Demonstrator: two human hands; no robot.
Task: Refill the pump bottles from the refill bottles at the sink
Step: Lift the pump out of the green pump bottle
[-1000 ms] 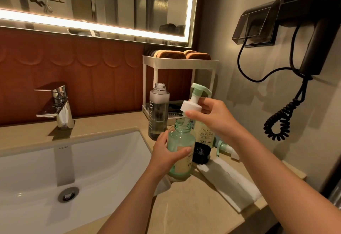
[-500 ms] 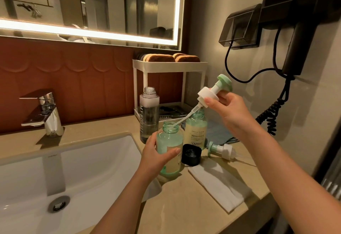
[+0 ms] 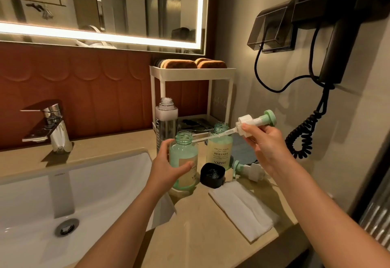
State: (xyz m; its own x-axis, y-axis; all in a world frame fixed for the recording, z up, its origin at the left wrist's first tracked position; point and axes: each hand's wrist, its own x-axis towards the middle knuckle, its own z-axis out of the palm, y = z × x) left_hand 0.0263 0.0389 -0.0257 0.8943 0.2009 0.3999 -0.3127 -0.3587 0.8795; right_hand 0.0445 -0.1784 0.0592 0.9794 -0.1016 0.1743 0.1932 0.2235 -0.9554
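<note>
The left hand (image 3: 168, 168) grips the green pump bottle (image 3: 184, 158). The thumb lies across the front label, and the fingers curl round the far side, only partly seen. The bottle stands upright with its neck open on the countertop (image 3: 200, 236), just at 3 o'clock of the sink basin (image 3: 31, 204), and the wrist covers its lower left edge.

At the bottle's 2 o'clock the right hand (image 3: 268, 143) pinches the white collar of the pump head (image 3: 252, 123) between thumb and fingertips, with the green top pointing toward 3 o'clock. The dip tube (image 3: 213, 137) slants toward 8 o'clock and ends at the right side of the bottle's neck. Whether its tip touches the rim cannot be told.

The second pump bottle (image 3: 219, 151), labelled FRESH FOAM and YAPING, stands open at 3 o'clock of the held one, and the tube crosses in front of its shoulder. A black cap (image 3: 212, 175) lies in front of and between the two bases. A spare pump head (image 3: 249, 170) lies on its side at 4 o'clock, partly behind the right wrist.

The tall clear bottle (image 3: 166, 119) stands uncapped at 11 o'clock, its lower part hidden by the hand and the green bottle. A folded white cloth (image 3: 240, 208) lies at 5 o'clock. Something white under the left forearm at the basin's edge is hard to make out. The wall hair dryer (image 3: 337, 24) is cut off at the top edge of the view.
</note>
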